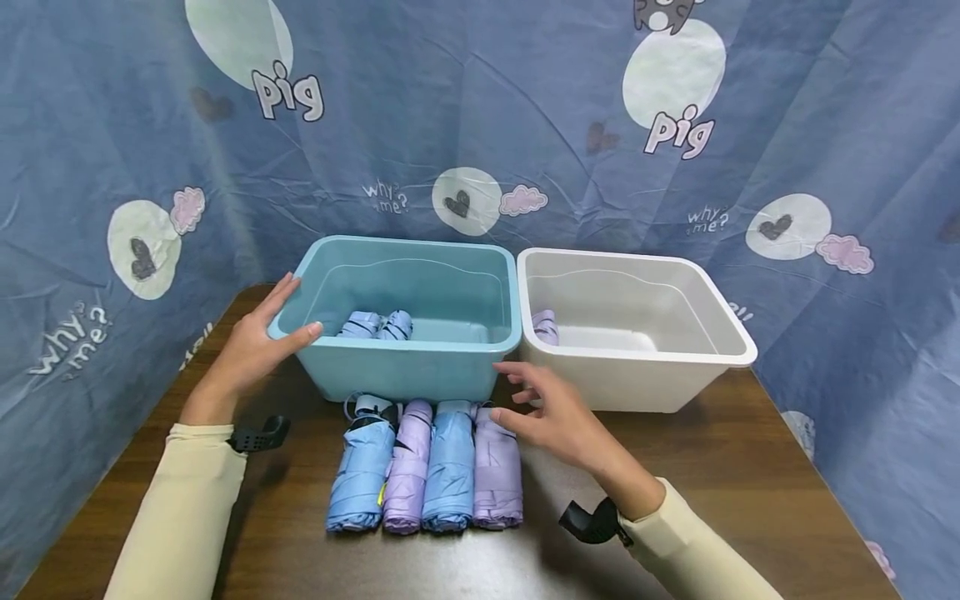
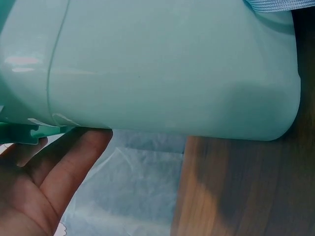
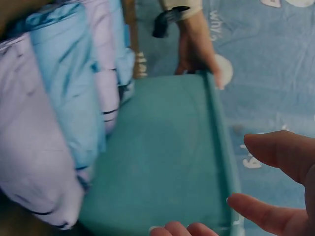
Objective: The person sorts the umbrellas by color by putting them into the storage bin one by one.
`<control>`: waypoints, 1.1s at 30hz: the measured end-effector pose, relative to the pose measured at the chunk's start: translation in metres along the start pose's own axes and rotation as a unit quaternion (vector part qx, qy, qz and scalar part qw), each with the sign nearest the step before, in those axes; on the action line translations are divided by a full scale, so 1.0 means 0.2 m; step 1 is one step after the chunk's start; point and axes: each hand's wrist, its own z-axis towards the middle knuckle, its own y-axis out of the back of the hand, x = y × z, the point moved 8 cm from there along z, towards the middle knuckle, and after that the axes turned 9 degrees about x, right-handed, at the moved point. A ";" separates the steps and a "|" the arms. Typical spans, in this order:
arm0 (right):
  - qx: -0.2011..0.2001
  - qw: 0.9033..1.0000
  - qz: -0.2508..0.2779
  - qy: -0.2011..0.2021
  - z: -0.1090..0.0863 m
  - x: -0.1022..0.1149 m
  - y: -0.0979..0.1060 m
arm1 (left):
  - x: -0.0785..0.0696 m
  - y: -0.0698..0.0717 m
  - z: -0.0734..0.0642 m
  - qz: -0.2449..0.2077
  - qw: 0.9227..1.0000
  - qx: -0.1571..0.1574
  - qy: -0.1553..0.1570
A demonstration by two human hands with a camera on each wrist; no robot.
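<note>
My left hand (image 1: 251, 346) rests at the front left corner of a teal bin (image 1: 397, 371), its thumb over the rim. In the left wrist view, the straight fingers (image 2: 81, 157) touch the outer wall below the rim. My right hand (image 1: 551, 408) holds nothing, fingers apart, near the bin's front right corner and above a purple folded umbrella (image 1: 497, 479). Left of that umbrella lie a blue umbrella (image 1: 448, 467), a purple one (image 1: 408, 475) and another blue one (image 1: 362, 475), side by side. Two blue umbrellas (image 1: 377, 325) are inside the teal bin.
A white bin (image 1: 630, 383) stands right of the teal bin, with a purple umbrella (image 1: 546, 327) at its left end. Both bins stand on a brown wooden table (image 1: 720, 475). A blue printed cloth (image 1: 465, 100) hangs behind and at the sides.
</note>
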 end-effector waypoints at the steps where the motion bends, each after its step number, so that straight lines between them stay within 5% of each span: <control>1: -0.001 1.000 0.000 -0.005 0.00 -0.02 -0.01 | 0.00 0.00 0.00 -0.002 1.000 0.000 0.000; 15: -0.031 0.996 -0.012 -0.081 -0.04 -0.25 -0.18 | 0.00 0.01 0.00 0.001 1.000 -0.005 -0.005; 22: -0.053 0.995 -0.015 -0.088 -0.07 -0.34 -0.24 | 0.00 0.00 0.01 -0.007 1.000 -0.007 -0.007; 33: -0.028 0.989 -0.015 -0.144 -0.10 -0.40 -0.35 | 0.02 0.00 0.00 -0.005 1.000 -0.006 0.001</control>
